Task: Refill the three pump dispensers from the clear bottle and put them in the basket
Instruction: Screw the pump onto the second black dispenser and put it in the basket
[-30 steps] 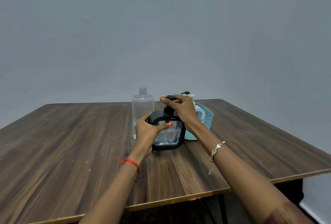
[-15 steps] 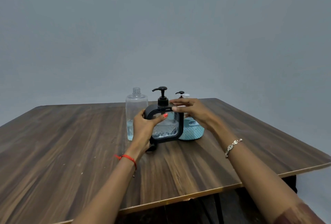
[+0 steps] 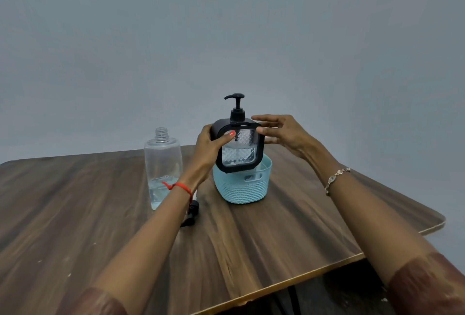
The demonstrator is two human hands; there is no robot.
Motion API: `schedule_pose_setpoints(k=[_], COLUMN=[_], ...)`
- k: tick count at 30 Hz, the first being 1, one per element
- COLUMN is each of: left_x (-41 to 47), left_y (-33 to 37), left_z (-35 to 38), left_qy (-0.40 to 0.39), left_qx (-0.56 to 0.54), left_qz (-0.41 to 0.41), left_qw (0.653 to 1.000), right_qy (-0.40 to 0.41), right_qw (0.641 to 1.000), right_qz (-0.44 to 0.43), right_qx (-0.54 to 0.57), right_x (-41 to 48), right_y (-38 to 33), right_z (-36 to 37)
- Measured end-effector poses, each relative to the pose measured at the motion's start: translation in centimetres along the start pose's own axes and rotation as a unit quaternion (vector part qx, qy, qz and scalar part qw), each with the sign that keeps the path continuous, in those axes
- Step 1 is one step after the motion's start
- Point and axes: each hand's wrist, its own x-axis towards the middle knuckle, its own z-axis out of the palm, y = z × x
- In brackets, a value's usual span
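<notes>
1. Dispenser (image 3: 237, 147) in black casing, with a clear diamond-patterned window on its front and a black pump head standing upright on top; a low level of clear liquid shows behind the window.
2. It is held in the air directly above the basket (image 3: 242, 185), its lower edge at about the level of the basket's rim and tilted slightly.
3. The basket is pale blue with a woven-looking lower wall and a slot handle; what lies inside it is hidden by the dispenser.
4. A clear bottle (image 3: 163, 167) stands uncapped on the desk (image 3: 276, 234) to the left of the basket, apart from it, with a little liquid at the bottom.
5. A small black cap or pump part (image 3: 191, 215) lies on the desk just in front of the bottle, partly hidden by the left forearm.
6. The desk is bare wood in front and to the right of the basket; its right edge and near edge are both in sight, well apart from the basket.
7. The left hand (image 3: 210, 147) has its grip closed around the dispenser's left side, thumb across the window's upper corner.
8. The right hand (image 3: 281, 131) has its fingers spread, fingertips touching the dispenser's upper right corner without wrapping it.
9. Both forearms reach forward over the desk; the left wrist wears a red thread (image 3: 180, 187), the right a bracelet (image 3: 336, 180).
</notes>
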Motion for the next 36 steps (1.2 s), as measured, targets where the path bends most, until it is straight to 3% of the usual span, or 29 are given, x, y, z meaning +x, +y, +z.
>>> schedule_pose_setpoints(k=[7,10,20,32,36], left_x=[2.1,2.5,1.9,1.4,1.3], left_y=[-1.2,-2.6,-5.4,-5.4,-5.8], left_z=[1.7,2.0,1.8,2.0,2.1], left_qy=[-0.023,-0.031,-0.024,-0.023,-0.024], left_qx=[0.168,0.232,0.272,0.382,0.389], left_qz=[0.083,0.073,0.032,0.049,0.047], left_qw=[0.982,0.969,0.962,0.923,0.920], right_qy=[0.031,0.025,0.003,0.023,0.023], right_qw=[0.999,0.999,0.996,0.962,0.956], right_qz=[-0.011,0.005,0.044,0.026,0.011], right_qx=[-0.012,-0.023,-0.072,-0.270,-0.291], right_x=[1.5,2.0,2.2,1.9,1.6], right_y=[3.0,4.6,8.4,9.1,9.2], right_z=[-2.0,-2.2,-2.6,-2.2,-1.6])
